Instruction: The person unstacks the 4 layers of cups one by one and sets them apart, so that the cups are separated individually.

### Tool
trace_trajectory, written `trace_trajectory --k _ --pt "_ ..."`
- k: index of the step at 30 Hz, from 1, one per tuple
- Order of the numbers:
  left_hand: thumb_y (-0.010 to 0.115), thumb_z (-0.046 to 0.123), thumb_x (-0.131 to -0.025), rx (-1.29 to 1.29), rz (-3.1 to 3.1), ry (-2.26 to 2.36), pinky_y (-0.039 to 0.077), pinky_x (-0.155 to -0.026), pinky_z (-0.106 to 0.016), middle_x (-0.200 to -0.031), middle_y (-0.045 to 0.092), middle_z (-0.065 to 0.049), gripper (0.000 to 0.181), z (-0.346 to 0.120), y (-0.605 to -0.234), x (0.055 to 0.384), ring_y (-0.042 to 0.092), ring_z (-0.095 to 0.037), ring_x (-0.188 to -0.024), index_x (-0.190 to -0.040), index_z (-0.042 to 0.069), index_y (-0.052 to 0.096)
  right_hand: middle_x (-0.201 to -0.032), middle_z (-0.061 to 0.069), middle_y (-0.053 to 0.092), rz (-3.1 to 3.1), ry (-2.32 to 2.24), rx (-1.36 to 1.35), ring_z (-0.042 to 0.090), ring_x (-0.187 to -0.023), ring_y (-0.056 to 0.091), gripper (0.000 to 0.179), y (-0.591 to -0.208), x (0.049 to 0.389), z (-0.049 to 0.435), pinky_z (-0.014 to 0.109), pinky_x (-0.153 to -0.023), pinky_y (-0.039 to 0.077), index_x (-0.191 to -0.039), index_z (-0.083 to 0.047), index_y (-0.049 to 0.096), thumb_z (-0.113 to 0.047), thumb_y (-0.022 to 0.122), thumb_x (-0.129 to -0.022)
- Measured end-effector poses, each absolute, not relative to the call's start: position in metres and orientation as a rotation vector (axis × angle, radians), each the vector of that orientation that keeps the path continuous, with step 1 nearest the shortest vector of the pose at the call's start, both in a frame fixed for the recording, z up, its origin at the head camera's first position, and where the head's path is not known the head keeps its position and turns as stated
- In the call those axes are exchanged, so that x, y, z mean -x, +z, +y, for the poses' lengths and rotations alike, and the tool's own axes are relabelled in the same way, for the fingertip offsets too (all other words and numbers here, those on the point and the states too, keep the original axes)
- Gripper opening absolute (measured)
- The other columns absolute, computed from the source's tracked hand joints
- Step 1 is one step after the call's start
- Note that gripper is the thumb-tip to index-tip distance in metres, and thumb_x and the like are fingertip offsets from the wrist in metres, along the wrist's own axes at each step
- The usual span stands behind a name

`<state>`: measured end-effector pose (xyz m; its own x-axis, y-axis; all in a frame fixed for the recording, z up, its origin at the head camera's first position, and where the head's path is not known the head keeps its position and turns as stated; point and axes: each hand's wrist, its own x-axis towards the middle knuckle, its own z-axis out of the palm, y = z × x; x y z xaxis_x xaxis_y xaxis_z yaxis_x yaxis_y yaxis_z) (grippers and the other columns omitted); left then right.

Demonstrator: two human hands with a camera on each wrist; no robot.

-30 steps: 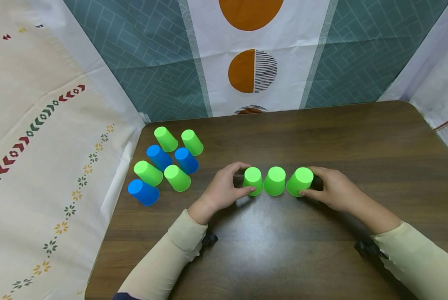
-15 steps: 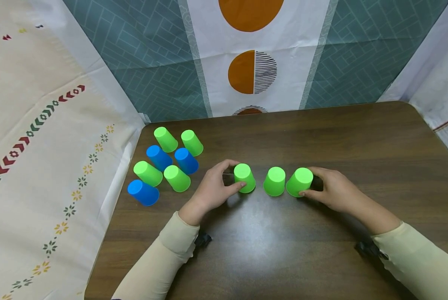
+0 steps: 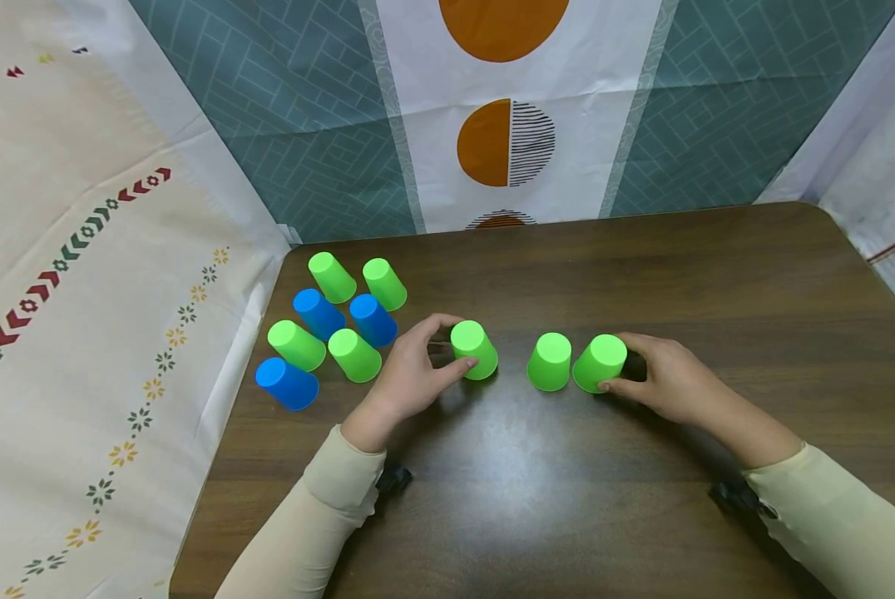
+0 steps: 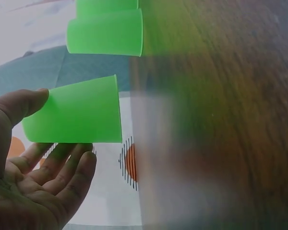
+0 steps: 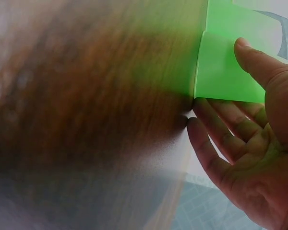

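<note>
My left hand [image 3: 408, 374] grips an upside-down green plastic cup [image 3: 474, 349] between thumb and fingers. In the left wrist view this cup [image 4: 79, 112] is slightly tilted, and its rim seems just off the table. At the right, my right hand [image 3: 672, 378] holds another inverted green cup [image 3: 600, 363], thumb on the near side and fingers behind. A third green cup [image 3: 549, 362] stands mouth down close beside it, on the left; whether these two touch is hard to tell. The right wrist view shows the held cup [image 5: 223, 72] standing on the table.
To the left stands a group of inverted cups, several green [image 3: 353, 356] and three blue [image 3: 287, 384]. They rest on a brown wooden table [image 3: 537, 516]. Patterned cloth [image 3: 305, 125] hangs behind its back edge, and white cloth [image 3: 155, 349] along its left side.
My left hand has carried its green cup leftward and slightly away, widening the gap to the middle cup. My right hand and its cup have stayed put.
</note>
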<state>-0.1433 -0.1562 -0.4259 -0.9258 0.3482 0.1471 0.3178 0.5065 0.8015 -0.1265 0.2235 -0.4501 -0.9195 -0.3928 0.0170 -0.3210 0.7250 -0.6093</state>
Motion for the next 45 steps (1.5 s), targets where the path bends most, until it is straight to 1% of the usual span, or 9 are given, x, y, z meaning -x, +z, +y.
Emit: trace_trajectory --k 7,13,20,24,30,34,36,42,45 --pt "0.086 0.018 -0.090 -0.570 2.671 1.505 0.057 -0.100 -0.038 -0.124 0.068 0.001 0.050 -0.164 -0.422 0.141 0.066 -0.017 -0.115 -0.133 0.013 0.062 -0.122 0.008 0.073 2.813 -0.957 0.585 0.035 -0.117 0.067 0.055 -0.451 0.127 0.224 0.060 -0.098 0.052 -0.132 -0.007 0.066 -0.026 0.090 -0.086" --pt "0.087 0.015 -0.089 -0.557 2.663 1.563 0.057 -0.099 -0.042 -0.122 0.070 0.000 0.051 -0.174 -0.417 0.137 0.067 -0.020 -0.113 -0.133 0.012 0.062 -0.121 0.007 0.073 2.813 -0.957 0.584 0.034 -0.117 0.067 0.055 -0.452 0.127 0.224 0.060 -0.098 0.052 -0.131 -0.008 0.066 -0.028 0.089 -0.086" --pt "0.086 0.019 -0.090 -0.523 2.688 1.555 0.056 -0.099 -0.043 -0.122 0.069 0.003 0.050 -0.189 -0.409 0.126 0.066 -0.019 -0.112 -0.133 0.015 0.062 -0.122 0.006 0.073 2.812 -0.956 0.579 0.035 -0.118 0.067 0.055 -0.452 0.127 0.224 0.060 -0.099 0.052 -0.131 -0.008 0.066 -0.029 0.089 -0.086" --pt "0.086 0.019 -0.089 -0.499 2.711 1.544 0.056 -0.099 -0.047 -0.121 0.069 0.005 0.051 -0.199 -0.407 0.120 0.067 -0.016 -0.111 -0.133 0.015 0.061 -0.123 0.008 0.072 2.813 -0.953 0.578 0.036 -0.119 0.066 0.056 -0.452 0.126 0.224 0.061 -0.099 0.051 -0.132 -0.007 0.066 -0.029 0.089 -0.086" --pt "0.088 0.018 -0.088 -0.442 2.729 1.548 0.056 -0.097 -0.057 -0.121 0.070 0.003 0.052 -0.215 -0.407 0.110 0.067 -0.019 -0.111 -0.133 0.015 0.062 -0.125 0.010 0.072 2.813 -0.946 0.574 0.038 -0.121 0.066 0.058 -0.452 0.126 0.224 0.062 -0.100 0.051 -0.134 -0.005 0.065 -0.028 0.089 -0.086" --pt "0.088 0.020 -0.088 -0.398 2.738 1.534 0.056 -0.097 -0.059 -0.121 0.071 0.002 0.052 -0.224 -0.407 0.104 0.067 -0.019 -0.112 -0.133 0.016 0.062 -0.125 0.010 0.072 2.813 -0.940 0.573 0.038 -0.121 0.065 0.059 -0.451 0.126 0.224 0.062 -0.100 0.051 -0.135 -0.005 0.064 -0.028 0.089 -0.086" --pt "0.088 0.021 -0.088 -0.387 2.742 1.530 0.057 -0.096 -0.057 -0.121 0.070 0.003 0.052 -0.229 -0.408 0.101 0.067 -0.018 -0.112 -0.132 0.016 0.062 -0.125 0.010 0.072 2.812 -0.938 0.573 0.038 -0.121 0.065 0.059 -0.451 0.126 0.224 0.062 -0.100 0.051 -0.134 -0.006 0.065 -0.029 0.089 -0.086" --pt "0.089 0.019 -0.087 -0.383 2.757 1.516 0.059 -0.095 -0.042 -0.119 0.068 0.003 0.051 -0.242 -0.410 0.093 0.067 -0.014 -0.111 -0.131 0.014 0.063 -0.126 0.011 0.071 2.809 -0.933 0.568 0.039 -0.122 0.065 0.060 -0.451 0.125 0.224 0.063 -0.100 0.051 -0.135 -0.006 0.064 -0.032 0.089 -0.087" --pt "0.088 0.020 -0.087 -0.360 2.762 1.485 0.060 -0.095 -0.040 -0.119 0.069 0.003 0.051 -0.249 -0.410 0.090 0.067 -0.014 -0.109 -0.131 0.014 0.062 -0.127 0.011 0.071 2.812 -0.927 0.563 0.039 -0.122 0.064 0.061 -0.451 0.125 0.224 0.063 -0.100 0.050 -0.135 -0.005 0.064 -0.032 0.089 -0.087"
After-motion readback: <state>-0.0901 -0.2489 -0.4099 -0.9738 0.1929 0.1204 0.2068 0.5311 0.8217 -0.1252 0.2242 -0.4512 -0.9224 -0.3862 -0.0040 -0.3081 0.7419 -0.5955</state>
